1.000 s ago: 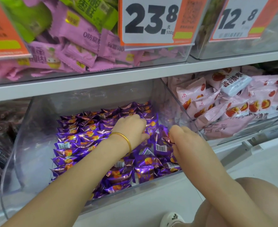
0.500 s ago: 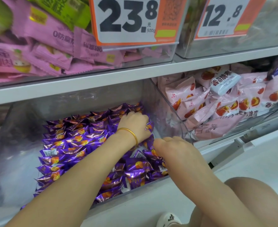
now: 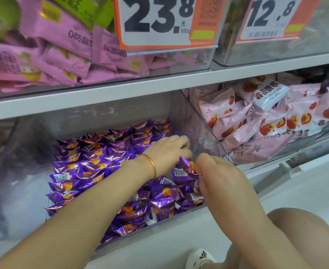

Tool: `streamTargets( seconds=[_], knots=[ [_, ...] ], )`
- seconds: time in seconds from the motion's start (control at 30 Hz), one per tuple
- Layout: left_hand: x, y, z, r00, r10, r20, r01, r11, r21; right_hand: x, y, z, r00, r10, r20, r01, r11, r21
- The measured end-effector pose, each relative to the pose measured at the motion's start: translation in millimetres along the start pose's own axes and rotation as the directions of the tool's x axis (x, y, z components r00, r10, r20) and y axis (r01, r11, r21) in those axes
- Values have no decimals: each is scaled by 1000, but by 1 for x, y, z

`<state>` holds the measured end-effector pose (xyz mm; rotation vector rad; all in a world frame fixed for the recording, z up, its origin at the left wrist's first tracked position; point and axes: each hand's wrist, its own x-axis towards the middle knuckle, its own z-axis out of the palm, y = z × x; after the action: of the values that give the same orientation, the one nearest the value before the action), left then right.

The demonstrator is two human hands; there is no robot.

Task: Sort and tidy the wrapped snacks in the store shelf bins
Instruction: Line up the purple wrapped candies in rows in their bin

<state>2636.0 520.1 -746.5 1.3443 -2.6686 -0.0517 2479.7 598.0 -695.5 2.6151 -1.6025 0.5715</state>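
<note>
Right hand (image 3: 218, 171) lifted, grip pinching one purple snack (image 3: 185, 168); left hand (image 3: 165, 150) beside it, grip curled, hold unclear.

I'm seeing bright, even light glinting off the purple foil wrappers (image 3: 93, 162), while the pink packets (image 3: 62, 33) at upper left are smearing into blur.

Bare forearms — a gold bangle (image 3: 151, 165) on the left wrist.
</note>
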Motion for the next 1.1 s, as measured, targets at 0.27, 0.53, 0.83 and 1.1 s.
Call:
streamTargets(
  seconds=[0.27, 0.53, 0.83, 1.1],
  knots=[
    [7, 5, -6, 959, -90, 267, 24, 970, 242, -1, 3, -6, 990, 88, -110, -78, 992, 96],
    [8, 8, -9, 961, -133, 244, 71, 966, 250, 0, 6, -11, 982, 107, -153, -76, 978, 196],
    [1, 12, -14, 946, -157, 283, 100, 974, 204, 1, 8, -15, 976, 111, -189, -67, 972, 223],
    [-3, 14, -8, 960, -209, 187, 208, 978, 29, 2, 7, -15, 970, 110, -219, -61, 974, 219]
  ],
)
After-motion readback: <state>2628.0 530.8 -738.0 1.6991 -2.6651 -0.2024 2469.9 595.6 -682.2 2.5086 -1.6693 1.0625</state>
